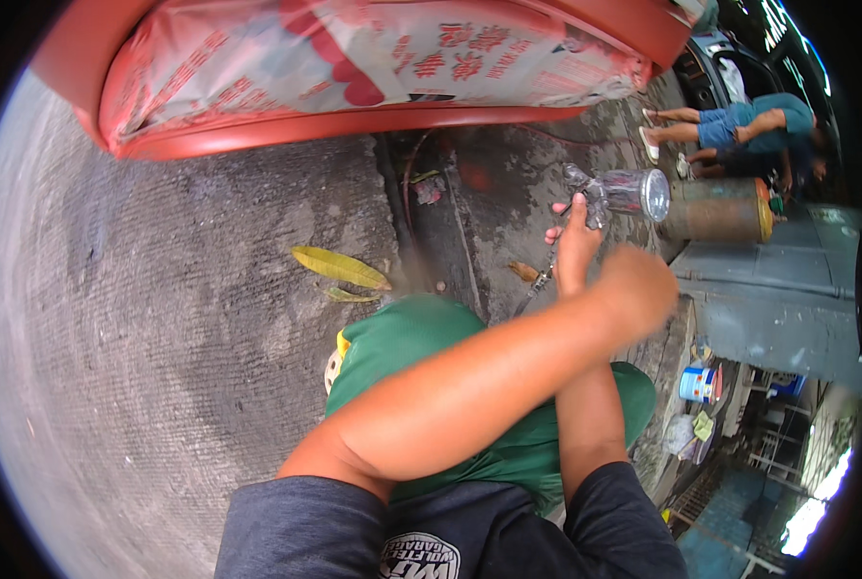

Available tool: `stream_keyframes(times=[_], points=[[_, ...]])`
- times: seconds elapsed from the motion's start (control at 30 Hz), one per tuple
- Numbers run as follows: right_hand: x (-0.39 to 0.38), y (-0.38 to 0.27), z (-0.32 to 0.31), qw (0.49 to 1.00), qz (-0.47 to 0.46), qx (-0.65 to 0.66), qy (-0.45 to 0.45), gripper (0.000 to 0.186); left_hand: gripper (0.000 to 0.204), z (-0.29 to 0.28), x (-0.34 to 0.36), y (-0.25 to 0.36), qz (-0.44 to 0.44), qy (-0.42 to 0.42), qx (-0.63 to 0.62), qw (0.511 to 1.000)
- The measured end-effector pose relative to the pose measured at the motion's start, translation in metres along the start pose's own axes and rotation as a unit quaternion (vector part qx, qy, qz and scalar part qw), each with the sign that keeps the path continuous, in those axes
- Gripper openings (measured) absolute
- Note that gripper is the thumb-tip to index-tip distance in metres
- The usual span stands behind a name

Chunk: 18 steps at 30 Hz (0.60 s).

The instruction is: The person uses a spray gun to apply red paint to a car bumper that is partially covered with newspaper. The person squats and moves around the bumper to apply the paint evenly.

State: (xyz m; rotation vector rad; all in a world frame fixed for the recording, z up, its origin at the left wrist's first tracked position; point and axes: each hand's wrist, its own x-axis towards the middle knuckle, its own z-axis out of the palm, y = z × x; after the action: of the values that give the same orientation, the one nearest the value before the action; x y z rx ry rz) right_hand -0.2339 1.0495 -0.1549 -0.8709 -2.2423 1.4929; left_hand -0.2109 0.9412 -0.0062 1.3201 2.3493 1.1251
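Observation:
My right hand point(577, 241) grips a metal spray gun point(590, 198) with a clear cylindrical cup point(636, 195) pointing off to the right. Below the gun, a hose fitting point(542, 282) shows beside my wrist. My left forearm crosses over my right arm, and my left hand point(641, 297) lies just behind the right one, looking curled but smeared by motion, with its fingers not clear. Ahead stands a reddish-orange vehicle body part point(354, 124), its middle covered by a printed plastic sheet point(383, 58). The gun is apart from it.
Yellow leaves point(339, 265) lie on rough concrete point(161, 309) beside my green-clad knee. A thin hose point(407, 183) runs over the ground. Toward the right are a rusty cylinder point(715, 209), a person in blue shorts point(715, 128), a paint tin point(698, 384) and a grey metal wall point(768, 318).

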Motion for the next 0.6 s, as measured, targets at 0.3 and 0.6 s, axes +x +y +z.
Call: stream_keyframes(times=[0.3, 0.6], points=[[0.028, -0.082, -0.091, 0.974, 0.050, 0.212, 0.059, 0.046, 0.027, 0.058, 0.061, -0.069, -0.144, -0.052, -0.151, 0.977], [0.028, -0.120, -0.127, 0.965, 0.025, 0.255, 0.064, 0.043, 0.013, 0.058, 0.076, -0.062, -0.146, -0.118, -0.577, 0.795]])
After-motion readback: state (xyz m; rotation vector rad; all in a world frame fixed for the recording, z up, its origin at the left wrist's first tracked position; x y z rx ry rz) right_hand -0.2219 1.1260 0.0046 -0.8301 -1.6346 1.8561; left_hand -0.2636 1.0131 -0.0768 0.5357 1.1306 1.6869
